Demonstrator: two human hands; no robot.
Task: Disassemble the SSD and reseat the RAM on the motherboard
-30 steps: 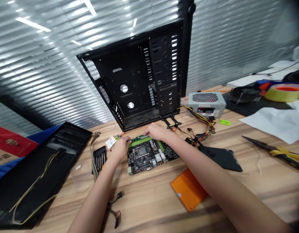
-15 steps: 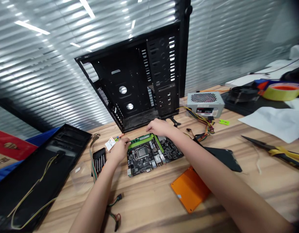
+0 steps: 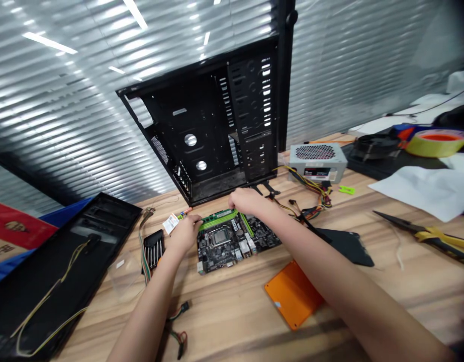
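Fingers [image 3: 197,218] of my left hand [image 3: 185,233] and right hand [image 3: 247,201] bracket the RAM [image 3: 215,216], likely for balance; whether clamped, I cannot tell.

Beyond your light-brown, wood-grained counter [image 3: 224,311], you face silvery horizontal-slatted blinds [image 3: 84,125]; above the counter, narrow straight white streaks of light [image 3: 50,43] shine across those slats.

Computer repair workbench, open PC case [image 3: 201,125], motherboard [image 3: 232,236], power supply [image 3: 318,162], pliers [image 3: 416,230], window blinds [image 3: 84,65]
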